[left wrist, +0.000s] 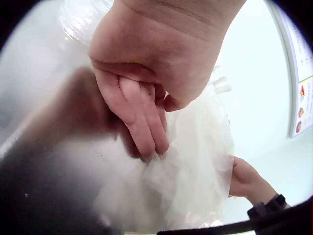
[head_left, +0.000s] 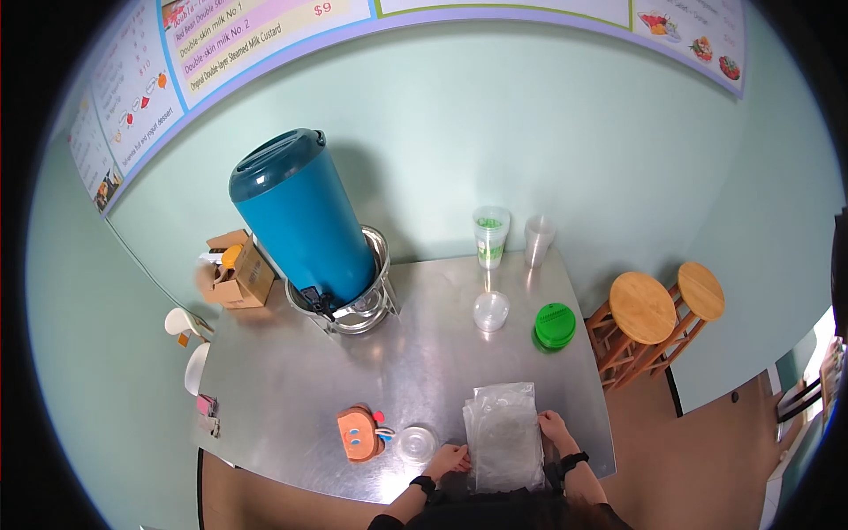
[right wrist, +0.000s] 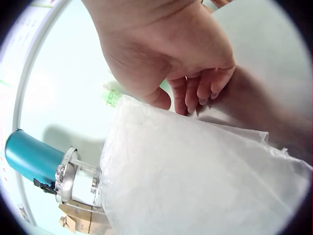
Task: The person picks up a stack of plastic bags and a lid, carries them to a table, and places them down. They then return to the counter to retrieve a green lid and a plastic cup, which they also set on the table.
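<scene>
A stack of clear plastic bags (head_left: 503, 437) lies flat at the near edge of the steel table (head_left: 291, 389). My left hand (head_left: 458, 458) is at the stack's lower left edge. In the left wrist view its fingers (left wrist: 146, 127) are straight and their tips touch the edge of the bags (left wrist: 195, 161). My right hand (head_left: 548, 422) is at the stack's right edge. The right wrist view shows its thumb on the bags (right wrist: 195, 181) and its fingers (right wrist: 205, 90) curled just beside the edge, pinching it.
Left of the bags sit a clear lid (head_left: 417, 442) and an orange holder (head_left: 358, 433). Farther back stand a blue drink dispenser (head_left: 305, 216), a cardboard box (head_left: 237, 269), a dome lid (head_left: 491, 311), green lids (head_left: 555, 325) and cups (head_left: 491, 236). Two wooden stools (head_left: 643, 309) stand right of the table.
</scene>
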### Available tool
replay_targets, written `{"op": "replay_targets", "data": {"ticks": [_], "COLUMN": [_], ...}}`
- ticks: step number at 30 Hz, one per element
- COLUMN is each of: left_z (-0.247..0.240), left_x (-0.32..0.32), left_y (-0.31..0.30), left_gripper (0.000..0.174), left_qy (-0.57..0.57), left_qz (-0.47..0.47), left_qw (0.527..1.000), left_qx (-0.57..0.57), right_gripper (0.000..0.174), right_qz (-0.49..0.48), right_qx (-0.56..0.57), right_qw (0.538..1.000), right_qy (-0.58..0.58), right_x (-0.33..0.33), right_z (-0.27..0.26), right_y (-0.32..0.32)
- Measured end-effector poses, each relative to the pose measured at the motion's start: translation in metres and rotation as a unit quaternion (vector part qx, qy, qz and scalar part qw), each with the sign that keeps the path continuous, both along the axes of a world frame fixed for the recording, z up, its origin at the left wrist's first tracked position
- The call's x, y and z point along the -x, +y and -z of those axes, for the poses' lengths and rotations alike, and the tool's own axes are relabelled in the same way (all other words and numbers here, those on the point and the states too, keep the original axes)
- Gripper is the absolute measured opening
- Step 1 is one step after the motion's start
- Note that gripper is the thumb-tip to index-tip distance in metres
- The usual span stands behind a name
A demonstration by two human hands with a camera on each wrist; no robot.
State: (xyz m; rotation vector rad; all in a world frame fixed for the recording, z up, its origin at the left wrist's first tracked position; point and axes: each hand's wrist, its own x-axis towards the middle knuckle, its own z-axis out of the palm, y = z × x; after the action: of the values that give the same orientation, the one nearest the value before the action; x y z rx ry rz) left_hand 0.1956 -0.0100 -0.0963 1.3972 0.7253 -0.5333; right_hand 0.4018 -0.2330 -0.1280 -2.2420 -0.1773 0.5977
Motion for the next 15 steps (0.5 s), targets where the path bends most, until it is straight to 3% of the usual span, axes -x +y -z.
{"op": "replay_targets", "data": {"ticks": [15], "left_z": [0.01], "left_x": [0.007], "left_y": [-0.009], "left_gripper": [0.038], "left_qy": [-0.051], "left_qz": [-0.023], "left_qw": [0.998], "left_qx": [-0.043], "right_gripper": [0.022], "right_qz": [0.012], "right_qx": [-0.105], "right_qw": [0.993], "right_qy": [0.061], "right_x": [-0.007], "right_z": [0.032], "right_y": [-0.007]}}
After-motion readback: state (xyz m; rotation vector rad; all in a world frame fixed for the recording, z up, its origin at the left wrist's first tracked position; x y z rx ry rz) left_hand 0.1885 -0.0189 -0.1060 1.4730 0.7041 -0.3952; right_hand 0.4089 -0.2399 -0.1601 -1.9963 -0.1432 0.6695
